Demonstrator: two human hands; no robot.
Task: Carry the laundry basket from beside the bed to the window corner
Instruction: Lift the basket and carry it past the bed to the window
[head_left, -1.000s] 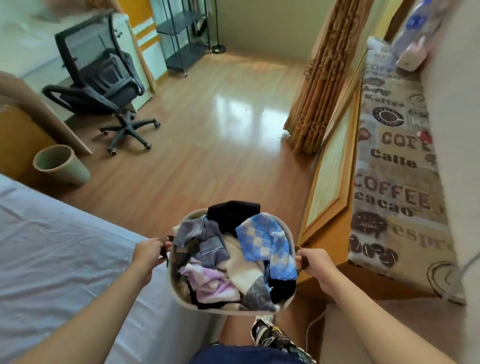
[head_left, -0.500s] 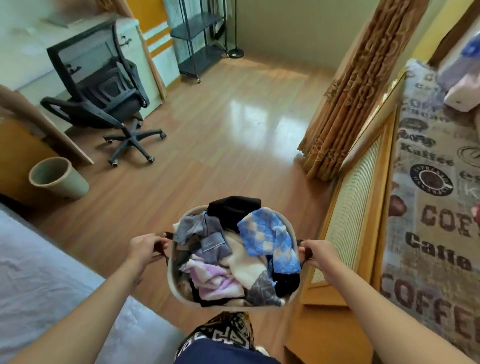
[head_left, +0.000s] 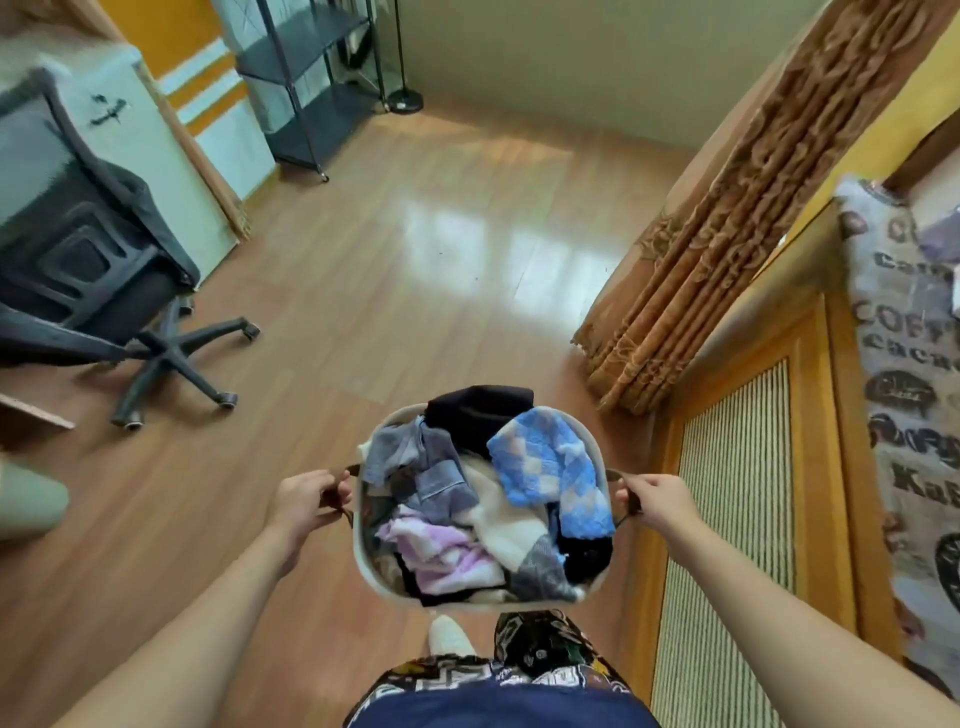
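A round white laundry basket hangs in front of me above the wooden floor, piled with clothes: a blue checked cloth, a black garment, grey, lilac and cream pieces. My left hand is closed around the dark handle on its left side. My right hand is closed around the handle on its right side. The basket is level and off the ground, roughly at my waist. The brown patterned curtain by the window side hangs ahead to the right.
A black office chair on castors stands at the left by a white cabinet. A black wire shelf and a lamp base are at the far wall. A wooden window bench with a coffee-print mat runs along my right.
I have walked forward with the basket. The bed has slid out of view at the lower left, and the chair, curtain and far wall are nearer. Both hands keep their grip.
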